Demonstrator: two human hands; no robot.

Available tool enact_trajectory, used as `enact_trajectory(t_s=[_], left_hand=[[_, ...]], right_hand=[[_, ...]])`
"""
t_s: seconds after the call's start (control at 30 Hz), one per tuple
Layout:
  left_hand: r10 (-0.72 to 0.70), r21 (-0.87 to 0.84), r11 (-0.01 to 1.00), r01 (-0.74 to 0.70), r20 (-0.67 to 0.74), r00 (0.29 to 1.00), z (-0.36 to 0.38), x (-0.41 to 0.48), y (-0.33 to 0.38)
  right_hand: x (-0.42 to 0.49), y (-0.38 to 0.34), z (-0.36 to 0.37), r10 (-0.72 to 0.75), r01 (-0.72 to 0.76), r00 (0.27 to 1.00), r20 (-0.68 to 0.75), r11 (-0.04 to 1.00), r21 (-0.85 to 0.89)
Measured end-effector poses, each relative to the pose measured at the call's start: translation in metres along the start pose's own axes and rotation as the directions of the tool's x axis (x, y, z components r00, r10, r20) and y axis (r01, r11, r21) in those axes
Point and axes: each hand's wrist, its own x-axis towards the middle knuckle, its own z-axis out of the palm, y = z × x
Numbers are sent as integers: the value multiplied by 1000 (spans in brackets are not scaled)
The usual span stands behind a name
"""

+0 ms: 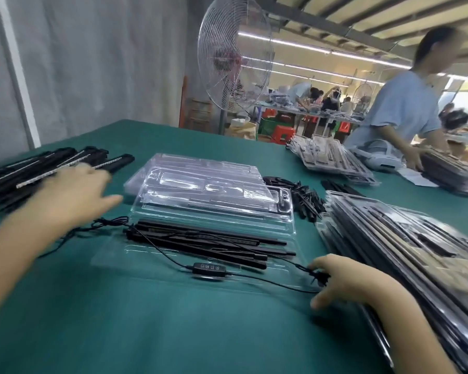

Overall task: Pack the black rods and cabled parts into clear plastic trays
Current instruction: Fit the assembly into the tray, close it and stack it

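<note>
Pinching the tied end of the thin cable (318, 278) between thumb and fingertips, the right hand (346, 283) holds something that looks limp, light and prone to tangling. The inline controller (208, 267) just left of the grip offers firmer purchase. Beyond it, stiff black rods (208, 242) lie in the clear tray (111, 256). Farthest off, the left hand (76, 195) spreads open, blurred, over the loose rod pile (38, 168).

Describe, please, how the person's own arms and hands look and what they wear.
Both the left hand and the right hand are bare, as are the arms in view: no gloves, rings, watch or sleeves show. The left is motion-blurred.
</note>
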Motion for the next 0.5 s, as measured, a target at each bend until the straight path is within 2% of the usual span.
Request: enact_trajectory(t_s=[0.03,0.07,0.13,0.17,0.2,0.23,0.3,0.33,0.4,0.5], left_hand=[[199,-80,977,-195,46,979,-2,-15,32],[390,-197,909,-366,96,916,-3,-30,69],[642,-442,729,-522,179,745,0,-51,129],[699,-464,688,-559,215,682,6,-58,151],[717,-422,684,-595,242,653,16,-62,170],[706,-333,706,-625,260,659,26,-64,184],[635,-156,770,-618,271,723,36,-66,201],[604,-120,794,-596,270,750,40,-66,204],[595,-124,803,-582,217,774,50,-65,202],[676,-154,737,-659,133,725,61,-72,198]], right_hand=[[0,1,-1,-3,4,1000,-17,1000,23],[1,2,-2,-1,4,999,-49,999,50],[1,2,-6,-13,21,988,-153,998,53],[2,1,-8,-21,31,981,-194,998,47],[3,1,-10,-25,36,975,-219,998,44],[3,0,-12,-23,31,973,-229,999,34],[5,1,-13,-15,11,969,-246,1000,-18],[6,1,-14,-8,-4,966,-257,999,-47],[9,2,-13,18,-41,965,-261,995,-85],[13,-1,-12,81,-109,970,-230,988,-113]])
